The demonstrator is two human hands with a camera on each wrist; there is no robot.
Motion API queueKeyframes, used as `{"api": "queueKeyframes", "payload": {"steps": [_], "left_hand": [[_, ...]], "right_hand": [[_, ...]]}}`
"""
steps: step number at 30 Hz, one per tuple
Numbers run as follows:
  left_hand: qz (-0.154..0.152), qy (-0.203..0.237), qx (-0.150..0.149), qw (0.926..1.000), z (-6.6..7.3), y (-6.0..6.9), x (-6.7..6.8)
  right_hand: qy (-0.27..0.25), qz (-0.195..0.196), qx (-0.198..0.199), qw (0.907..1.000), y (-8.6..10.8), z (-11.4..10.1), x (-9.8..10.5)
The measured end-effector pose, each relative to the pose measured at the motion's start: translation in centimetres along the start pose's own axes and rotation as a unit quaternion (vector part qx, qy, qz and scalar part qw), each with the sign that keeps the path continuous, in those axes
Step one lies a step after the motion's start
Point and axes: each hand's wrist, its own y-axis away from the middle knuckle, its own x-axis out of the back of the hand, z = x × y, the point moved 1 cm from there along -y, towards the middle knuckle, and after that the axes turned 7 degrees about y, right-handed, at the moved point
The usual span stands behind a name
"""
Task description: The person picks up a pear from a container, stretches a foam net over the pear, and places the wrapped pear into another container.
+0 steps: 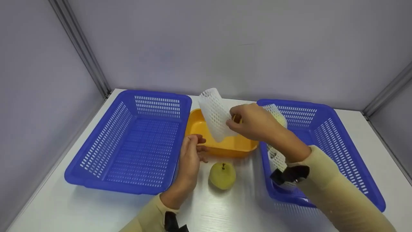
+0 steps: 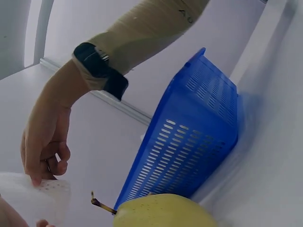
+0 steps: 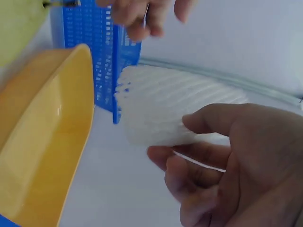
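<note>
Between thumb and fingers my right hand (image 1: 254,120) pinches a white foam fruit net sleeve (image 1: 215,112), tilted above the orange basin (image 1: 231,149). The right wrist view shows the net (image 3: 165,104) as a flattened tube with nothing visible inside. My left hand (image 1: 190,156) is beside the basin's front left corner, fingers loosely bent and holding nothing. A yellow-green pear (image 1: 222,176) stands on the table just right of the left hand, its stem pointing up. In the left wrist view the pear (image 2: 161,213) shows close up.
On the left stands a blue perforated basket (image 1: 141,145) with a bare bottom in view. Another blue basket (image 1: 341,154) on the right holds net-wrapped fruit (image 1: 276,117), partly hidden by my right arm. Grey wall panels (image 1: 225,48) enclose the white table (image 1: 212,212).
</note>
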Motion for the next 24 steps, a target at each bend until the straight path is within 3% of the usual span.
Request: {"api": "queueKeyframes", "payload": {"steps": [4,6,12,17,20,24], "left_hand": [[-0.044,-0.007,0.051,0.9977,0.4,-0.1,0.3],[-0.068,-0.002,0.057,0.9960,0.5,0.0,0.4],[-0.106,-0.033,0.027,0.9935,1.3,0.9,0.3],[-0.147,-0.033,0.033,0.9880,1.7,1.4,0.0],[-0.189,-0.035,-0.001,0.9814,1.7,1.8,0.1],[-0.241,-0.032,-0.048,0.9688,2.0,2.3,0.3]], "right_hand": [[-0.014,0.028,0.061,0.9976,2.0,-1.2,-0.1],[0.002,0.052,0.082,0.9953,2.9,-1.8,-0.4],[0.040,0.097,0.107,0.9887,5.1,-2.7,-1.3],[0.056,0.117,0.115,0.9849,6.1,-3.0,-1.9],[0.038,0.117,0.110,0.9862,6.6,-3.1,-2.2],[-0.016,0.097,0.075,0.9923,7.0,-3.1,-2.5]]}}
